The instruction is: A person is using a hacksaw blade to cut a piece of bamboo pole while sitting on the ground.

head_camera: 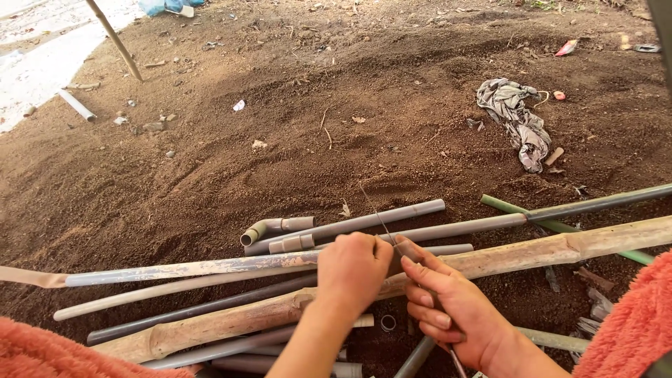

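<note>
Head view shows the left hand (353,269) clenched on a thin wire (378,218) and the right hand (448,311) pinching it, just above the wooden pole (560,248) lying crosswise.

A single camera, worn on the person's head, looks steeply down and forward over both hands, the left hand (353,269) and right hand (448,308) close beneath it at the lower middle of the picture. The pile of grey pipes (350,225) and wooden poles lies near, while the bare earth ground (315,126) runs away toward the top edge.
</note>
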